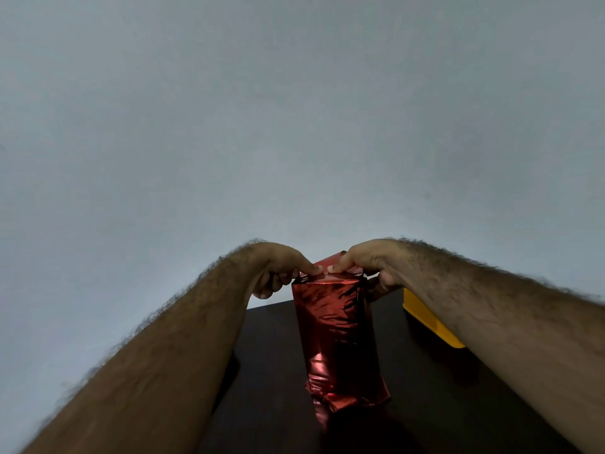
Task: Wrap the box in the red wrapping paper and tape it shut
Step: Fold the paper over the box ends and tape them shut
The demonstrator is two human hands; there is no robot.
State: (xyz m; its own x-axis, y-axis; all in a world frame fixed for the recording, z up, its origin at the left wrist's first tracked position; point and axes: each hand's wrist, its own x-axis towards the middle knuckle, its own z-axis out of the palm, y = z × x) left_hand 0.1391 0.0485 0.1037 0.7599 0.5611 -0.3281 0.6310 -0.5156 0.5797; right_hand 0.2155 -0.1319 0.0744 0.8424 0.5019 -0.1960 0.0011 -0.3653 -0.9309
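A tall box wrapped in shiny red paper stands upright on the dark table, its lower end crumpled. My left hand is at the top left of the box, thumb pressing down on the folded paper at the top edge, other fingers curled behind. My right hand meets it from the right, thumb pressing the same top fold, fingers curled round the right upper corner. A red flap sticks up behind the thumbs. No tape is plainly visible.
A yellow box-like object lies on the table to the right, partly under my right forearm. A plain grey wall fills the upper view. The table's far edge runs just behind the box.
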